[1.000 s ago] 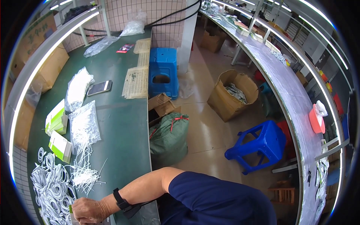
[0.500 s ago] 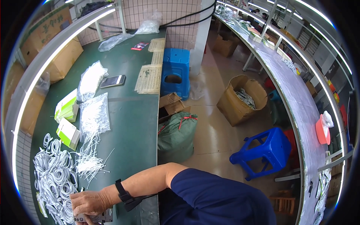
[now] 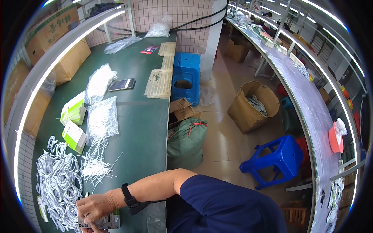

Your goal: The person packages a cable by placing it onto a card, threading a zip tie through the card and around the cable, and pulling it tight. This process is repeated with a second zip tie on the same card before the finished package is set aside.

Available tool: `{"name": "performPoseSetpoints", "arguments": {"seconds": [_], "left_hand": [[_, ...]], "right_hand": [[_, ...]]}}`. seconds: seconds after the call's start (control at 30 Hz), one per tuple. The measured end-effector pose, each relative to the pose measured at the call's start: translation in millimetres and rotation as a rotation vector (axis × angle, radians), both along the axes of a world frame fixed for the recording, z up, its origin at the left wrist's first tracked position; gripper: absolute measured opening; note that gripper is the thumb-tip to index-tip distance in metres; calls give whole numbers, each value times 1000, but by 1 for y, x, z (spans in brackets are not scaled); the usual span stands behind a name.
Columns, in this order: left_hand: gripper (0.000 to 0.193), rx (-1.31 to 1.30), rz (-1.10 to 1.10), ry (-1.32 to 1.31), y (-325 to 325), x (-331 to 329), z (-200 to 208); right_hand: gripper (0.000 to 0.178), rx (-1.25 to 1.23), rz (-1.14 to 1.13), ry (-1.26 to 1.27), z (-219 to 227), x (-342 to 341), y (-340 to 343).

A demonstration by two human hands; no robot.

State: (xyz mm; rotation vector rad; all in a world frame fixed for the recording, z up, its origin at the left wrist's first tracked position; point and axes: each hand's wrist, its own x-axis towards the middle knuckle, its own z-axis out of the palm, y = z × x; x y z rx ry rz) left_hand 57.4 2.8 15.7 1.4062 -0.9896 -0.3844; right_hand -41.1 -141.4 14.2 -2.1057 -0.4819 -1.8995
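Observation:
At the lower left, my right hand [image 3: 96, 206] is closed at the upper edge of a small grey printed card pack [image 3: 112, 221], which shows a round coil shape. Of my left hand [image 3: 92, 229] only fingertips show at the bottom edge, against the pack's lower side; the rest is out of the picture. Close beside my hands lies a big heap of coiled grey-white cables [image 3: 58, 186]. Loose white cable ties [image 3: 96, 167] spread out just beyond, spilling from a clear plastic bag [image 3: 103, 118].
Green-and-white boxes [image 3: 74, 134] stand along the table's left side, near a phone [image 3: 122, 84] and another filled bag [image 3: 100, 81]. Right of the green table are a green sack [image 3: 188, 141], a blue stool [image 3: 278, 157], an open carton [image 3: 248, 112] and a long bench [image 3: 307, 105].
The view has shifted slightly, so the scene sits a little lower and further right. My fingers have moved a little on the card pack, and both hands stay at it.

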Motion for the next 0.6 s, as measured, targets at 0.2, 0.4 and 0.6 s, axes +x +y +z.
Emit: {"name": "performPoseSetpoints", "arguments": {"seconds": [0.2,0.4,0.6], "left_hand": [[45,-5,-56,-9,0,-7,10],[47,17,-31,-60,-1,-10,15],[42,-8,-39,-37,0,-13,17]], "right_hand": [[16,-30,-33,3,-5,2,0],[16,-3,-7,25,-8,1,1],[17,52,61,56,-8,-2,2]]}}
